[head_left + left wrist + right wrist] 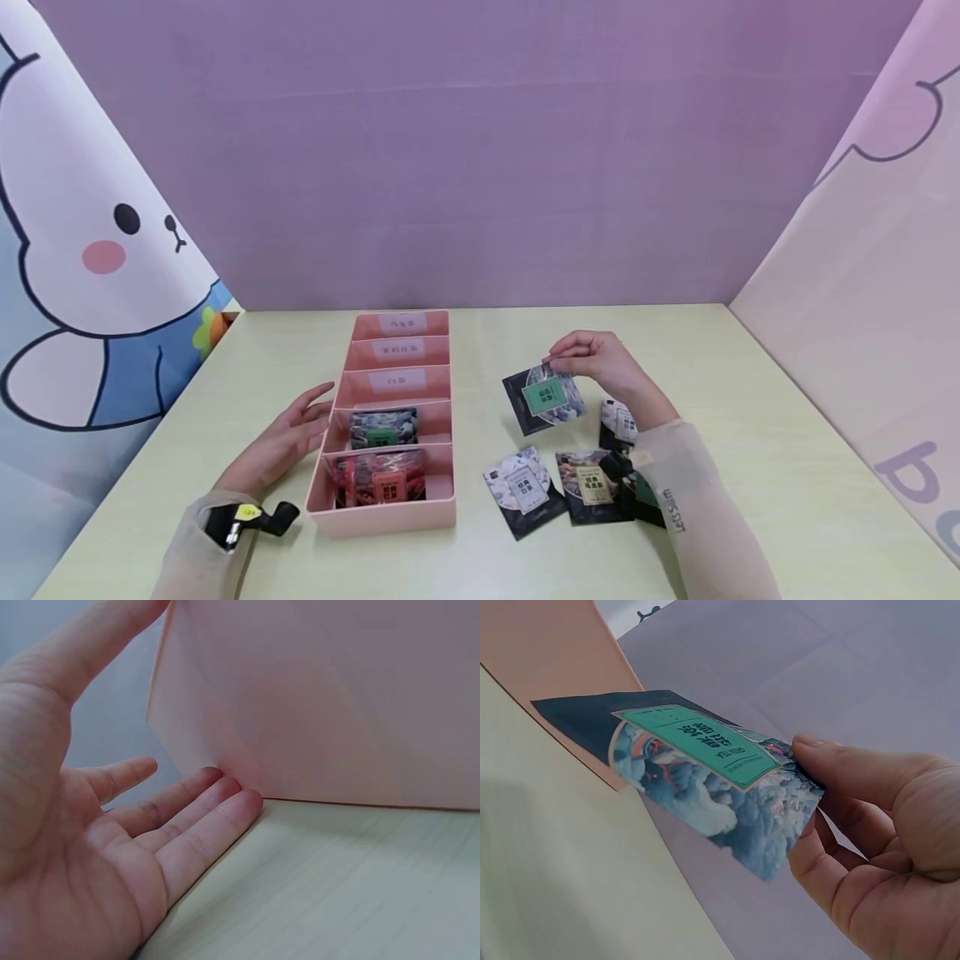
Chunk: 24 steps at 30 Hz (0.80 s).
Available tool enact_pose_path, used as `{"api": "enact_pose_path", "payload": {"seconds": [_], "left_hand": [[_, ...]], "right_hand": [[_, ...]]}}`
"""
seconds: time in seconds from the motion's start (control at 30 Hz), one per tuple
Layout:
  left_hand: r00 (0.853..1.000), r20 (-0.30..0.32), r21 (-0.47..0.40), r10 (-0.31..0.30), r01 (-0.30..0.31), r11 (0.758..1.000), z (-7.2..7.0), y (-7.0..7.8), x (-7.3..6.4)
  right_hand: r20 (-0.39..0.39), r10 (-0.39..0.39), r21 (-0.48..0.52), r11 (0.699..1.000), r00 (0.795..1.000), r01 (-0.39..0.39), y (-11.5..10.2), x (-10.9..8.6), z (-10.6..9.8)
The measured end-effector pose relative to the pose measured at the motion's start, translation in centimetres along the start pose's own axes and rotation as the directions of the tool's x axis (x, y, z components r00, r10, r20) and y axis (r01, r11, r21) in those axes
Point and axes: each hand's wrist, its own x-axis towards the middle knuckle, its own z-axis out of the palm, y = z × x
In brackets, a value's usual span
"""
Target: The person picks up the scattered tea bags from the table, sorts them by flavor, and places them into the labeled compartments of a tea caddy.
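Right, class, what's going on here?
A person's right hand pinches a flat, dark square packet with a green label above the pale table. Their left hand touches a long pink rectangular box. Its nearest compartment holds red-patterned packets, the next a green-labelled packet; loose patterned packets lie to the box's right.

The left box (382, 523) looks like smooth plastic, the right sachets (525, 490) glossy film, the tabletop (757, 433) smooth wood grain, the far backdrop (487, 167) matt cloth

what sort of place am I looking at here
Probably a small staged recording booth: a pale table, a plain purple backdrop behind it, and cartoon-printed panels at the sides.
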Motion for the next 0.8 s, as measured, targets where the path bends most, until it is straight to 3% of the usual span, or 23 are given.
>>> {"api": "enact_pose_path", "payload": {"seconds": [0.23,0.8], "left_hand": [[1.0,0.001,0.001,0.014,-0.014,1.0,0.0,-0.1,0.0],[1.0,-0.006,0.033,0.014,-0.014,0.999,0.2,-0.1,0.1]], "right_hand": [[0.006,-0.036,-0.001,0.999,0.999,0.036,-0.6,0.5,0.1],[0.087,-0.018,-0.09,0.996,0.996,0.026,-3.4,2.9,1.5]]}}
